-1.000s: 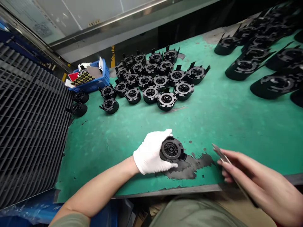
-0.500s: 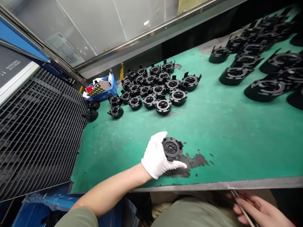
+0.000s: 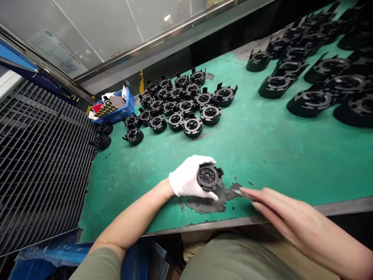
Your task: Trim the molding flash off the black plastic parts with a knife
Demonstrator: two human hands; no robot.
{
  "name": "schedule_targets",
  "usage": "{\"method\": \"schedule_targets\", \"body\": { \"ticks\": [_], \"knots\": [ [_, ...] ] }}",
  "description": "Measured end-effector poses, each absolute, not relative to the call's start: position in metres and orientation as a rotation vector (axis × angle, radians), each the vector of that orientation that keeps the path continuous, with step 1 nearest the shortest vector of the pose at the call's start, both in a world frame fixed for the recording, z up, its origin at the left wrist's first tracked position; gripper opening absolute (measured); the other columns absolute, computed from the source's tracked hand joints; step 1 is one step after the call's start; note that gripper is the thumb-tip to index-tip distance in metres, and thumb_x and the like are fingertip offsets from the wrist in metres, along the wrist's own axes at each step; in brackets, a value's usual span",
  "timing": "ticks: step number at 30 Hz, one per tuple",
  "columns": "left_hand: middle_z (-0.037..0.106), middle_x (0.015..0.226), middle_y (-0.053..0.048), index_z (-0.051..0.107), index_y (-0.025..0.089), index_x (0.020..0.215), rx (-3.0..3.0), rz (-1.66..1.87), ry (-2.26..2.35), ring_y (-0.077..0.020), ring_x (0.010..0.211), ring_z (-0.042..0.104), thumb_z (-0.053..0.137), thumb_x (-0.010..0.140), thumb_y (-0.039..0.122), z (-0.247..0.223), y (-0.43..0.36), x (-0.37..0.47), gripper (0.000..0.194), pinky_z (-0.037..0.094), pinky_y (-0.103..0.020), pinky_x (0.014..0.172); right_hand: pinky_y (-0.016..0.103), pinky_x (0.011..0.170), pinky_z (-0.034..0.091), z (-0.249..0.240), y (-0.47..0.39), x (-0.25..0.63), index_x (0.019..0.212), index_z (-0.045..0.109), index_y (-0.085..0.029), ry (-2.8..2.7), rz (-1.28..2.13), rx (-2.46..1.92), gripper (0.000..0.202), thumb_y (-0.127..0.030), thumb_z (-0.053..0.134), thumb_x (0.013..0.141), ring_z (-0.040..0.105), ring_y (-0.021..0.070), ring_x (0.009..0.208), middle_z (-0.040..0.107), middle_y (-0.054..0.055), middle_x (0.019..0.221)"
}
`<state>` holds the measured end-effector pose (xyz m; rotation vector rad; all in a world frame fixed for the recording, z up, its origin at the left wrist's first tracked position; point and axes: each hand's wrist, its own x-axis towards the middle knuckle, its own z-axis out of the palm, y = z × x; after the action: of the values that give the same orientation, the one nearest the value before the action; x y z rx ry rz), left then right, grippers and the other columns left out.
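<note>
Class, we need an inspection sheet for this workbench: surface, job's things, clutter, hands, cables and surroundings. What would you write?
Surface: green table top, with a worn dark patch near the front edge.
Job's things: round black part; thin metal tool, blurred, type unclear.
Clutter: blue bin of mixed items; other black parts grouped on the table.
Hands: gloved left hand grips the round part; bare right hand holds the tool.
Cables: nothing seen.
Surroundings: grey slatted rack at left; grey panel behind.

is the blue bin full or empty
Not empty: a red piece and a black-and-yellow sheet show in the blue bin; how full, I cannot tell.
</note>
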<state>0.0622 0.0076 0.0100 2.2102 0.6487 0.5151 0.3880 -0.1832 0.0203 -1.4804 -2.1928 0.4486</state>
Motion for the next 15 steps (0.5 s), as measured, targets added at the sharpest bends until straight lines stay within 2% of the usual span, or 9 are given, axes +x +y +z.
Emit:
{"method": "schedule_targets", "body": {
  "ticks": [1, 3, 5, 8, 10, 12, 13, 15],
  "knots": [
    [0.08, 0.149, -0.022, 0.072, 0.021, 0.154, 2.218, 0.504, 0.655, -0.0442, 0.139, 0.081, 0.114, 0.059, 0.08, 0.009, 0.008, 0.063, 0.12, 0.065, -0.063, 0.129, 0.038, 0.076, 0.071, 0.026, -0.163, 0.377, 0.168, 0.065, -0.036, -2.228, 0.338, -1.451, 0.05, -0.03, 0.056, 0.12, 0.088, 0.027, 0.095, 0.086, 0.006, 0.117],
    [0.08, 0.149, -0.021, 0.072, 0.022, 0.155, 2.233, 0.475, 0.68, -0.0441, 0.139, 0.081, 0.114, 0.06, 0.08, 0.009, 0.007, 0.064, 0.119, 0.065, -0.063, 0.129, 0.031, 0.064, 0.057, 0.034, -0.134, 0.363, 0.151, 0.073, -0.021, -2.352, 0.138, -1.389, 0.035, -0.032, 0.054, 0.123, 0.079, 0.0193, 0.076, 0.078, 0.003, 0.097],
    [0.08, 0.149, -0.02, 0.072, 0.023, 0.154, 2.236, 0.464, 0.693, -0.0442, 0.139, 0.081, 0.113, 0.061, 0.081, 0.009, 0.005, 0.064, 0.117, 0.065, -0.064, 0.129, 0.032, 0.059, 0.049, 0.038, -0.12, 0.355, 0.141, 0.075, -0.016, -2.429, -0.027, -1.363, 0.033, -0.032, 0.052, 0.125, 0.074, 0.0179, 0.07, 0.072, 0.002, 0.09],
    [0.081, 0.146, -0.019, 0.076, 0.024, 0.147, 2.227, 0.468, 0.679, -0.0439, 0.137, 0.081, 0.11, 0.063, 0.084, 0.01, 0.004, 0.065, 0.108, 0.067, -0.064, 0.126, 0.034, 0.055, 0.045, 0.044, -0.12, 0.349, 0.14, 0.075, -0.015, -2.491, -0.105, -1.389, 0.032, -0.024, 0.051, 0.121, 0.068, 0.0178, 0.062, 0.07, 0.001, 0.088],
    [0.082, 0.142, -0.019, 0.078, 0.024, 0.14, 2.232, 0.472, 0.652, -0.044, 0.134, 0.082, 0.108, 0.065, 0.086, 0.01, 0.004, 0.067, 0.103, 0.068, -0.063, 0.123, 0.034, 0.052, 0.043, 0.048, -0.127, 0.345, 0.145, 0.073, -0.012, -2.529, -0.11, -1.419, 0.041, -0.008, 0.051, 0.111, 0.063, 0.0168, 0.057, 0.069, 0.001, 0.087],
    [0.083, 0.137, -0.018, 0.079, 0.024, 0.132, 2.249, 0.447, 0.621, -0.0438, 0.131, 0.083, 0.106, 0.068, 0.088, 0.01, 0.006, 0.068, 0.095, 0.069, -0.062, 0.121, 0.035, 0.051, 0.046, 0.053, -0.134, 0.339, 0.149, 0.068, -0.008, -2.553, -0.102, -1.422, 0.059, 0.005, 0.05, 0.094, 0.065, 0.017, 0.057, 0.069, 0.001, 0.089],
    [0.083, 0.134, -0.018, 0.08, 0.024, 0.127, 2.258, 0.429, 0.61, -0.0433, 0.129, 0.083, 0.105, 0.069, 0.088, 0.009, 0.006, 0.069, 0.09, 0.07, -0.06, 0.119, 0.034, 0.051, 0.048, 0.056, -0.137, 0.336, 0.15, 0.066, -0.007, -2.555, -0.093, -1.414, 0.066, 0.008, 0.049, 0.088, 0.068, 0.0175, 0.059, 0.071, 0.003, 0.092],
    [0.084, 0.131, -0.017, 0.08, 0.024, 0.123, 2.263, 0.419, 0.595, -0.0423, 0.126, 0.084, 0.103, 0.071, 0.089, 0.007, 0.007, 0.07, 0.087, 0.07, -0.058, 0.118, 0.033, 0.054, 0.054, 0.06, -0.14, 0.332, 0.151, 0.063, -0.008, -2.559, -0.056, -1.418, 0.072, 0.009, 0.048, 0.083, 0.075, 0.019, 0.067, 0.077, 0.006, 0.1]
  ]
}}
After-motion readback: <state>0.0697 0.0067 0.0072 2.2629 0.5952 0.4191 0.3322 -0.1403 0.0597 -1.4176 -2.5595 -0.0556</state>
